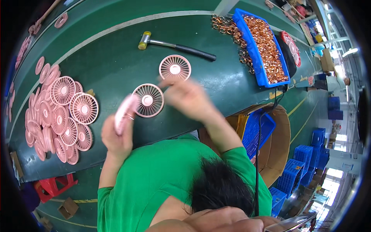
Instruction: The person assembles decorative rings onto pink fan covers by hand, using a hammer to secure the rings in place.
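The left forearm rises nearly straight forward beside the left edge of the green shirt, and the left hand stands just ahead of that edge, its fingers closed in a grip. The right forearm slants forward and inward, bringing the right hand, blurred, ahead of the shirt's middle, one finger stretched leftward.

Grilles: smooth pink plastic | Hammer: shiny metal shaft | Pieces: glossy, copper-toned, metallic | Bench: smooth, slight sheen
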Tool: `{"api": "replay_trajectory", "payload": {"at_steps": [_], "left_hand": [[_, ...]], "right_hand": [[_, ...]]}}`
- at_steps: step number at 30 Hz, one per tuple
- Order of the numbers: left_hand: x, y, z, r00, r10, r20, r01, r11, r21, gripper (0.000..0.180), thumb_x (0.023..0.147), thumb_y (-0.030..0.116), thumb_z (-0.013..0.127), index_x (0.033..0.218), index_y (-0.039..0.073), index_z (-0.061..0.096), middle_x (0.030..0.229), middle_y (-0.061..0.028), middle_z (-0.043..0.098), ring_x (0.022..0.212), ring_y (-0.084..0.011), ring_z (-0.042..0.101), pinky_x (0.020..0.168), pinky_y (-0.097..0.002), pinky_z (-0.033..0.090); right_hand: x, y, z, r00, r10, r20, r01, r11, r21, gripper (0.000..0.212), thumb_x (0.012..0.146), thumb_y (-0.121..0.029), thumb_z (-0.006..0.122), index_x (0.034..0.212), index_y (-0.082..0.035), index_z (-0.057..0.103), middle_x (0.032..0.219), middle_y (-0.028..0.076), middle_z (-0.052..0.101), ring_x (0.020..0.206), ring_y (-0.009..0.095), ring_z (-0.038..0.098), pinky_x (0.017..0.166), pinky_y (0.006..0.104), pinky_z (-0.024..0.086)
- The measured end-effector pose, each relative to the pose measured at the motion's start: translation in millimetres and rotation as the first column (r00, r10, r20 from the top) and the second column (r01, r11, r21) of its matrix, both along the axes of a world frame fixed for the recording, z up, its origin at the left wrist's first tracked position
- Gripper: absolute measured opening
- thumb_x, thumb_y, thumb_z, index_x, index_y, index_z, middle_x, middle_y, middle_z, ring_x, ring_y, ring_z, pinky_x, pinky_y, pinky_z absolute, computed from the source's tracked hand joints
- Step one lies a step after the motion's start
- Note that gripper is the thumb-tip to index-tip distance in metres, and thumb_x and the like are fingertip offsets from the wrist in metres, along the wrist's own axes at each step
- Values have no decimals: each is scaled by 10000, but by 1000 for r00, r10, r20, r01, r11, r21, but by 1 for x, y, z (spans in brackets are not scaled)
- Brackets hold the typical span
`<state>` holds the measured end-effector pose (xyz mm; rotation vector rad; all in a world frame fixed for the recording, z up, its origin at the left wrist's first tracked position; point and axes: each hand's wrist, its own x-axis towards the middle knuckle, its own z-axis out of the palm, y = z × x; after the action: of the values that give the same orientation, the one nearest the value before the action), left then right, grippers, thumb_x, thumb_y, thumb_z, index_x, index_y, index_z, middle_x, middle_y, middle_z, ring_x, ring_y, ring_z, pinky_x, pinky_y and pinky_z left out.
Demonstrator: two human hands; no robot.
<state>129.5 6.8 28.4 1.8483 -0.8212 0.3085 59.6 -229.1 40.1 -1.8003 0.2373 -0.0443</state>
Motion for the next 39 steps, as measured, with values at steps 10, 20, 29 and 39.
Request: {"api": "replay_trajectory", "payload": {"at_steps": [10, 20, 29, 39], "left_hand": [[10, -4, -13, 992, 28, 126, -91, 842, 532, 548, 770, 371, 719, 1248, 159, 554, 1511, -213, 239, 1386, -481, 183, 1042, -699, 168], [57, 48, -20, 781, 498, 377, -612, 486, 624, 676, 808, 368, 699, 1370, 85, 453, 1407, -212, 398, 1365, -456, 247, 1028, -683, 187], [34, 59, 14, 903, 369, 221, -429, 787, 442, 378, 851, 59, 662, 1202, -17, 545, 969, -138, 556, 896, -287, 522, 809, -400, 423], [3, -39, 24, 804, -168, -570, -1, 959, -284, 265, 1029, 255, 432, 1088, 13, 524, 942, -33, 531, 893, -93, 494, 809, -245, 422]], "right_hand": [[-57, -214, -55, 818, -525, 236, 448, 322, -834, 273, 906, -263, 615, 940, 3, 667, 868, 182, 665, 735, 306, 636, 693, 374, 503], [-25, -159, -35, 796, -519, 309, 407, 83, -909, 291, 916, -307, 556, 939, -25, 623, 912, 206, 625, 876, 390, 595, 777, 493, 476], [-42, -99, -11, 758, -390, 522, 642, 589, -491, 85, 825, -8, 686, 903, 18, 661, 885, 99, 652, 754, 160, 607, 666, 268, 491], [-21, 9, 25, 668, 114, 736, 427, 751, -504, 248, 627, 29, 779, 813, -52, 636, 859, 75, 627, 755, 254, 608, 666, 345, 493]]}}
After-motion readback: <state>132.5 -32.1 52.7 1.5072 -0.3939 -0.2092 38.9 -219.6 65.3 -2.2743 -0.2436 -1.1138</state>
